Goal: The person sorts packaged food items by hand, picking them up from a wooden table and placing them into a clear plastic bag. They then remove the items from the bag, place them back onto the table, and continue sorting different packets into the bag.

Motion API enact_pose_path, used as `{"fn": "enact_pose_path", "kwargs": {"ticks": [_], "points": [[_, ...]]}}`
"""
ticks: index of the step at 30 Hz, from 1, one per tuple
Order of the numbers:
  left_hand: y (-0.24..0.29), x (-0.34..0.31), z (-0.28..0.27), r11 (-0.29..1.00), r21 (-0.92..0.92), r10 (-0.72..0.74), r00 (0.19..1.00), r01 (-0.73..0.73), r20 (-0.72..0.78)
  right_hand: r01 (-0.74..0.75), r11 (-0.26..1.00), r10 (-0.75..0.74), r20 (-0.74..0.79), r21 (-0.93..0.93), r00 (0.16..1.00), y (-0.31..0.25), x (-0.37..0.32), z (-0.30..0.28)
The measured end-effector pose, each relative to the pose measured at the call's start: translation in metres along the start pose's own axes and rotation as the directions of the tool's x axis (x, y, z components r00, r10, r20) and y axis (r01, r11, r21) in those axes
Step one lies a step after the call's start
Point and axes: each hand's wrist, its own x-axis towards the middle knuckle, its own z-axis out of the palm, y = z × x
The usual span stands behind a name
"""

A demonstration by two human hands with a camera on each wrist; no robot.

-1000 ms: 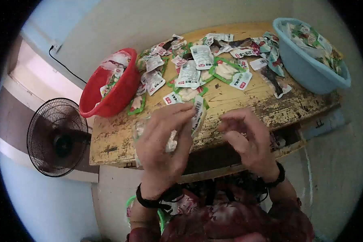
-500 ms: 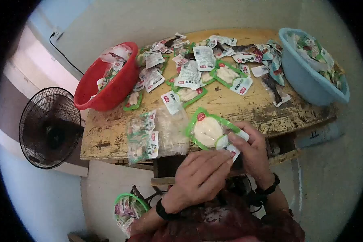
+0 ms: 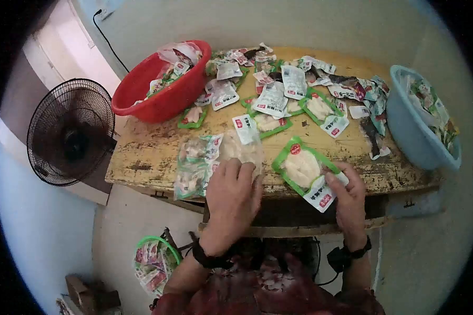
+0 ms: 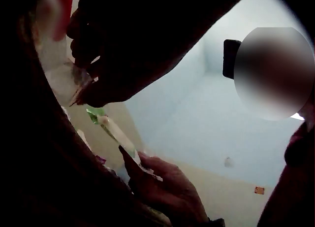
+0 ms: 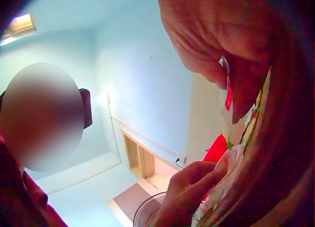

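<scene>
My right hand (image 3: 350, 197) pinches the white lower corner of a vacuum-sealed food pouch (image 3: 301, 167), thumb on top. The pouch has a green border, a red logo and pale food inside, and it is tilted above the table's front edge. My left hand (image 3: 230, 197) is at the near side of a clear plastic bag (image 3: 244, 150) that holds several small green-and-white packs (image 3: 192, 167). In the left wrist view, dark against the light, the left fingers (image 4: 87, 91) pinch thin clear film. The right wrist view shows the left hand (image 5: 189, 190) at the crinkled bag.
More pouches (image 3: 270, 100) lie heaped across the back of the worn yellow table (image 3: 352, 168). A red basin (image 3: 142, 110) stands left and a blue basin (image 3: 410, 142) right, both with packs inside. A green-rimmed basket (image 3: 176, 252) and a fan (image 3: 71, 131) stand off the table.
First the left hand held the pouch up on edge, apart from the right hand. Then both hands were at its white corner. Now the right holds it alone, and the left has moved left onto the bag.
</scene>
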Motion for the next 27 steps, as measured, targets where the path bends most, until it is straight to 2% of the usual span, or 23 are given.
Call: {"fn": "enact_pose_path", "kwargs": {"ticks": [4, 7, 10, 14, 19, 20, 23, 26, 27], "points": [[-0.003, -0.004, -0.001, 0.997, -0.081, -0.007, 0.996, 0.0, -0.093, 0.003, 0.997, 0.002, 0.064, -0.081, 0.998, -0.006, 0.007, 0.012], [-0.003, -0.006, -0.004, 0.98, -0.197, -0.067, 0.984, 0.034, -0.167, -0.029, 0.994, 0.046, 0.17, -0.104, 0.984, -0.002, 0.019, 0.022], [-0.007, -0.005, -0.009, 0.975, -0.22, -0.041, 0.968, -0.015, -0.247, -0.07, 0.997, 0.072, 0.293, -0.017, 0.953, -0.005, 0.027, 0.04], [-0.006, -0.005, -0.013, 0.977, -0.203, -0.007, 0.944, -0.064, -0.329, -0.091, 0.996, 0.085, 0.389, -0.002, 0.917, -0.013, 0.036, 0.066], [-0.007, 0.002, -0.018, 0.977, -0.2, 0.001, 0.932, -0.079, -0.363, -0.063, 0.998, 0.054, 0.516, -0.001, 0.855, -0.009, 0.058, 0.099], [-0.007, 0.002, -0.02, 0.98, -0.188, -0.005, 0.932, -0.067, -0.363, -0.107, 0.994, 0.092, 0.554, -0.005, 0.827, -0.015, 0.06, 0.106], [-0.006, 0.007, -0.024, 0.969, -0.21, 0.035, 0.907, -0.134, -0.42, -0.013, 0.999, -0.008, 0.626, 0.03, 0.78, 0.003, 0.076, 0.122], [-0.005, 0.006, -0.015, 0.949, -0.254, 0.064, 0.905, -0.186, -0.422, 0.243, 0.955, -0.105, 0.572, -0.17, 0.814, 0.013, 0.092, 0.141], [-0.005, 0.004, -0.012, 0.945, -0.263, 0.07, 0.907, -0.193, -0.416, 0.257, 0.939, -0.081, 0.579, -0.229, 0.811, 0.01, 0.094, 0.145]]}}
